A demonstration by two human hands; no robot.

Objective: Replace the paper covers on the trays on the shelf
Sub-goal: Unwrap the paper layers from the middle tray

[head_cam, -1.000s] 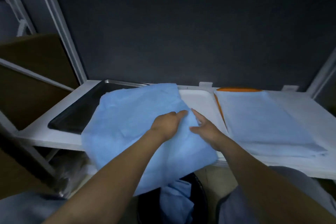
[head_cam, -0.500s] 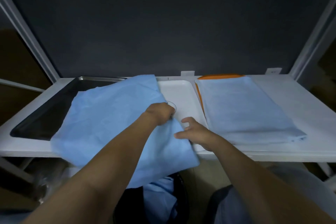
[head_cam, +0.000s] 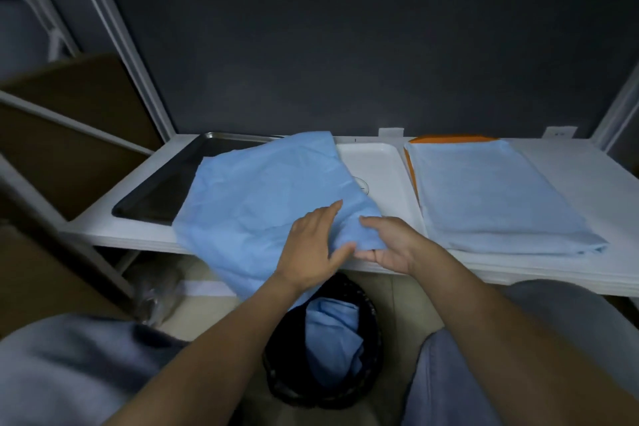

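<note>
Bin: a black bin (head_cam: 276,370) on the floor just below the shelf front, holding crumpled blue paper.
Hands: the left hand (head_cam: 311,245) lies on the sheet with its fingers straight. The right hand (head_cam: 390,242) pinches the sheet's near right corner, fingers on top and thumb beneath.
Cover: the blue paper cover (head_cam: 262,204) is spread loosely across the shelf (head_cam: 587,176), over part of the dark metal tray (head_cam: 162,190) and the left side of the white tray (head_cam: 377,166). Its near edge hangs over the shelf front.
Handling: probably very light, limp and easily creased or torn. It is best taken at corners or along an edge with both hands, pulled gently and kept taut.
Axis: it seems to run near to far but skewed, its far corner leaning right, not square with either tray.
Beyond: a stack of folded covers (head_cam: 491,197) rests on an orange tray (head_cam: 449,139), just right of the white one.
</note>
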